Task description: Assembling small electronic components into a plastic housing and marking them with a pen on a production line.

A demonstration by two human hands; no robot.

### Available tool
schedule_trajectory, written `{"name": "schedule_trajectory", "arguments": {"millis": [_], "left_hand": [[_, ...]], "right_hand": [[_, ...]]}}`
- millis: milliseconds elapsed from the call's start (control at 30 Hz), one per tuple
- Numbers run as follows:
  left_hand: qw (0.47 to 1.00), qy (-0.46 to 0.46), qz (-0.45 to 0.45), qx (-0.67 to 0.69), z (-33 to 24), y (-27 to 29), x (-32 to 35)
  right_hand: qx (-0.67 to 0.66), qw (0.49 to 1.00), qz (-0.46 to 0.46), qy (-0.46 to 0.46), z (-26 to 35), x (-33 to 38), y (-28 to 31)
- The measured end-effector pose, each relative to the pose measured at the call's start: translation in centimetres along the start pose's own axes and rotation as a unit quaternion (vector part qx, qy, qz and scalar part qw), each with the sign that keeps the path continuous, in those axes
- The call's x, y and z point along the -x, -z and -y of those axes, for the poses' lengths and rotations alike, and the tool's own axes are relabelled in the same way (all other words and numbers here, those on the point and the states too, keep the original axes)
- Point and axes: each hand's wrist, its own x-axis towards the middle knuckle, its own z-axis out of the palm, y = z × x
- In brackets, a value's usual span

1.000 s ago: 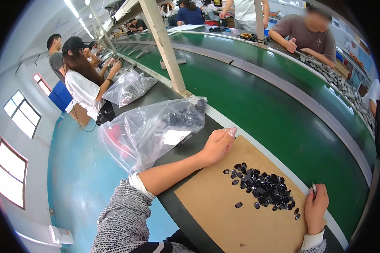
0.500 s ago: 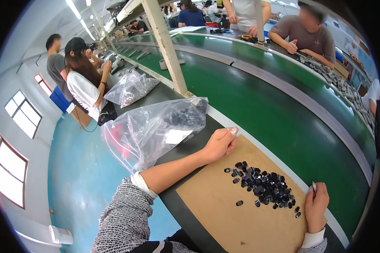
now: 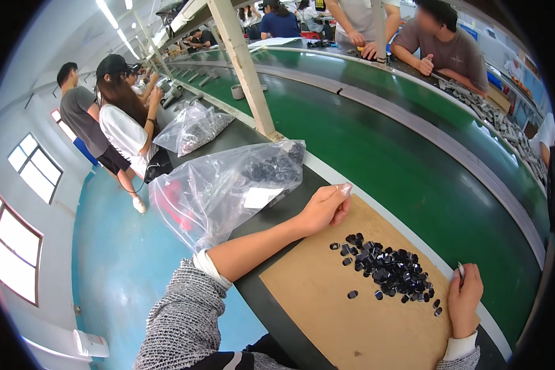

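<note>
A heap of small black parts [image 3: 388, 268] lies on a brown cardboard sheet [image 3: 327, 314] on the dark bench top. My left hand [image 3: 324, 208] rests at the sheet's far left corner, fingers curled together, fingertips wearing thin covers, nothing visibly held. My right hand [image 3: 464, 299] sits at the sheet's right edge beside the heap, fingers closed around a small pale object at its top. A large clear plastic bag [image 3: 222, 188] holding more black parts and a white label lies just left of my left hand.
A green conveyor belt [image 3: 413, 160] runs along the far side of the bench. A tan post [image 3: 243, 68] stands behind the bag. A second filled clear bag [image 3: 191, 126] lies farther back. People [image 3: 120, 126] stand at left; others [image 3: 441, 43] work across the belt.
Both hands stay almost where they were. The view has shifted slightly, nothing was picked up or let go.
</note>
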Motion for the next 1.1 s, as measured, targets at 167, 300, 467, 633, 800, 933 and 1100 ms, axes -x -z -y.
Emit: {"name": "schedule_trajectory", "arguments": {"millis": [167, 300, 467, 633, 800, 933, 1100], "left_hand": [[1.000, 0.005, 0.018, -0.001, 0.3, 0.3, -0.1], [1.000, 0.009, 0.009, -0.001, 0.4, 0.2, -0.1], [1.000, -0.008, 0.008, -0.014, 0.5, 0.3, 0.0], [1.000, -0.010, 0.010, -0.025, 0.4, 0.2, -0.1], [1.000, -0.002, 0.015, -0.005, 0.7, 0.4, -0.1], [1.000, 0.015, 0.017, 0.017, 0.7, 0.4, 0.0], [0.999, 0.023, 0.017, 0.015, 0.7, 0.1, -0.2]], "right_hand": [[-0.003, 1.000, 0.016, -0.013, 0.1, -0.1, 0.2], [0.000, 1.000, 0.007, -0.004, 0.0, 0.0, 0.2], [-0.010, 1.000, 0.010, -0.017, 0.3, -0.1, 0.2], [-0.007, 1.000, 0.012, -0.015, 0.0, -0.1, 0.1], [-0.009, 1.000, 0.006, -0.012, 0.1, -0.1, 0.1], [-0.006, 1.000, 0.005, -0.011, 0.3, -0.2, 0.2], [-0.007, 1.000, 0.001, -0.009, 0.0, -0.1, 0.2]]}}
